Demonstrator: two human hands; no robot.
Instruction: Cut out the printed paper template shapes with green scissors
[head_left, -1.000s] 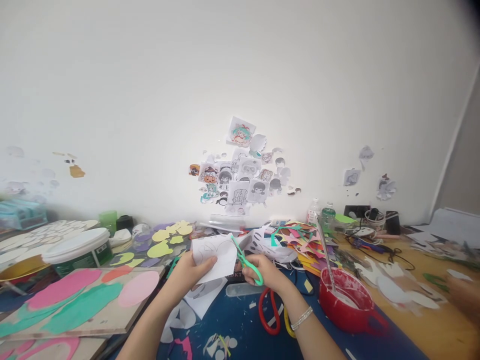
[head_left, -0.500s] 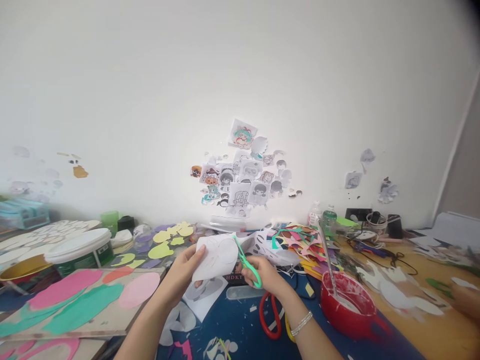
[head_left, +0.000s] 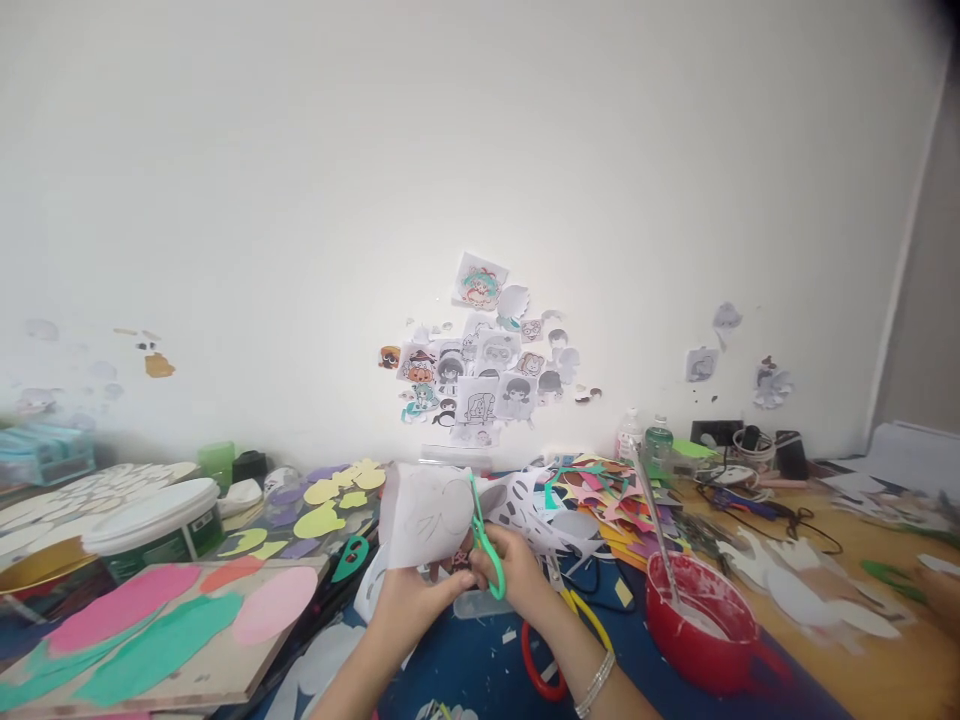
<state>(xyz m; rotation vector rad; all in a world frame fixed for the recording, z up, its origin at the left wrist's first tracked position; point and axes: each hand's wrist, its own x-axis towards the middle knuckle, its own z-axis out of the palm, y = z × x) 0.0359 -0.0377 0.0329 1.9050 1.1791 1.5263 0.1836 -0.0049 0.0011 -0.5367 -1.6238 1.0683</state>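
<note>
The left hand gripped the lower edge of a white paper sheet (faint pencil outlines showed on it), held up just above the bench. The right hand clenched green scissors, their blades meeting the sheet's right edge. A red bowl stood nearby.
</note>
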